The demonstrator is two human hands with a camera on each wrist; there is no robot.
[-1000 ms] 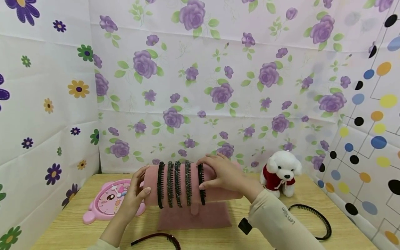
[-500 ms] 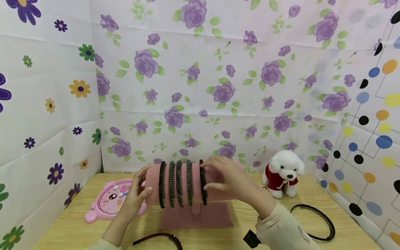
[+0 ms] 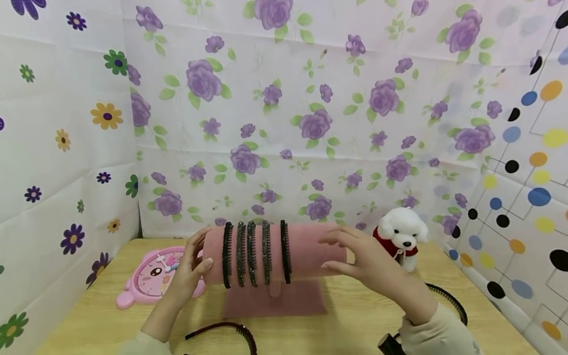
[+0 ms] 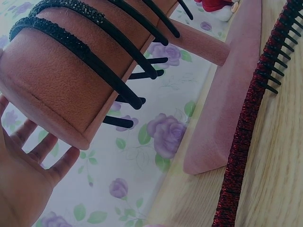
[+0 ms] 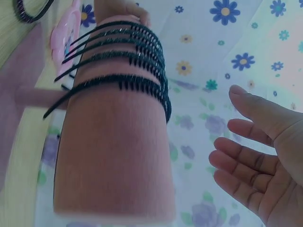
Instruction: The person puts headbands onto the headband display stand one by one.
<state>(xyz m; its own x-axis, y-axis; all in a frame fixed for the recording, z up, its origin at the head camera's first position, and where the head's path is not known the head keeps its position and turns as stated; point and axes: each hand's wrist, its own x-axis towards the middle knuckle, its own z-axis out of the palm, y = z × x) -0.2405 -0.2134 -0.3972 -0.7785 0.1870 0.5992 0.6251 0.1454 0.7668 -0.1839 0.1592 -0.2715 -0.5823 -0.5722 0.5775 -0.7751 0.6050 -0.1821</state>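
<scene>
A pink padded headband stand (image 3: 315, 249) stands mid-table, its thick roll level on a post above a flat base. Several dark headbands (image 3: 252, 254) sit around the roll's left and middle; the rightmost headband (image 3: 285, 252) is spaced apart from the others. My left hand (image 3: 190, 266) holds the roll's left end, thumb in front. The left wrist view shows fingers (image 4: 62, 165) against that end. My right hand (image 3: 366, 261) is beside the roll's right end, fingers spread and holding nothing; in the right wrist view, a gap separates the hand (image 5: 265, 156) from the roll.
A dark red headband (image 3: 226, 326) lies at the table's front. A black headband (image 3: 457, 301) lies at the right, partly behind my right sleeve. A pink clock (image 3: 151, 278) is at the left, a white plush dog (image 3: 401, 231) at the back right. Patterned cloth walls surround the table.
My right hand has let go of the rightmost headband and moved right, to the roll's right end. My left hand stays at the left end. The view has tilted slightly down.
</scene>
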